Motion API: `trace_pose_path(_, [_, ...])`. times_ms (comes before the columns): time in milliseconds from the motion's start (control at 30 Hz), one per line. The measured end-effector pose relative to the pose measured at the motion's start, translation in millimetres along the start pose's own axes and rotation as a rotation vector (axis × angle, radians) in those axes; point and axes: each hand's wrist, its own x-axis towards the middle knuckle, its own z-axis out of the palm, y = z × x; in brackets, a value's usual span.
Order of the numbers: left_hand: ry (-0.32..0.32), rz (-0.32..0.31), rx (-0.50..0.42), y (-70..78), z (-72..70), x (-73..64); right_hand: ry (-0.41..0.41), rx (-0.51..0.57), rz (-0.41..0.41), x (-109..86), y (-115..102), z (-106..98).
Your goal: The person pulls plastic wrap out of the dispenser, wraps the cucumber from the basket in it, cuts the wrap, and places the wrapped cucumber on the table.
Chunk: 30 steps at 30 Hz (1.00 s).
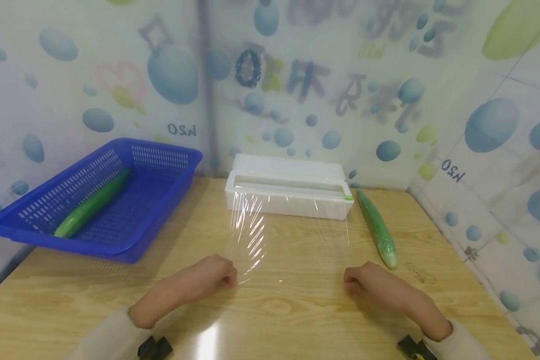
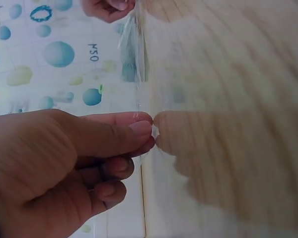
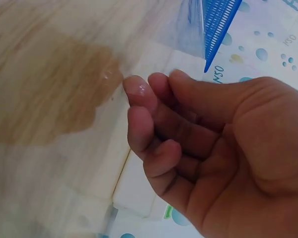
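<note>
In the head view, a white box of plastic wrap (image 1: 290,202) stands with its lid raised near the wall. A sheet of clear plastic wrap (image 1: 256,235) stretches from it towards both hands. At its left corner, my left hand (image 1: 207,277) pinches the film's edge, thumb against forefinger in the left wrist view. Opposite, my right hand (image 1: 378,285) holds the other corner with curled fingers; shiny film clings to a fingertip (image 3: 140,90) in the right wrist view. Beside the box, right of it, lies a cucumber (image 1: 378,230) that looks wrapped in film.
A blue plastic basket (image 1: 162,220) stands at the left back with another cucumber (image 1: 92,204) inside. The wooden table (image 1: 279,325) meets patterned walls behind and on the right. A green cutter slide (image 1: 348,197) sits on the box's right end.
</note>
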Motion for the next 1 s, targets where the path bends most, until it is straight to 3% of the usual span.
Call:
trace_pose_path(267, [-0.058,-0.054,-0.031,6.8,-2.6,-1.6,-0.052,0.066,0.073,1.6,1,2])
trace_pose_path(533, [-0.088,-0.079,-0.021,13.5,-6.5,-3.9,-0.033,0.086,0.006,-2.8,10,5])
trace_pose_path(767, [-0.118,-0.1,0.016,17.7,-13.7,-5.4,-0.025,0.106,0.001,-4.4,11,5])
trace_pose_path(867, [-0.071,-0.128,0.049,20.9,-26.3,-6.8,-0.033,0.111,0.004,-5.1,12,5])
trace_pose_path(1000, [0.066,-0.248,0.094,19.8,-55.2,-9.0,-0.022,0.094,-0.014,-6.7,13,6])
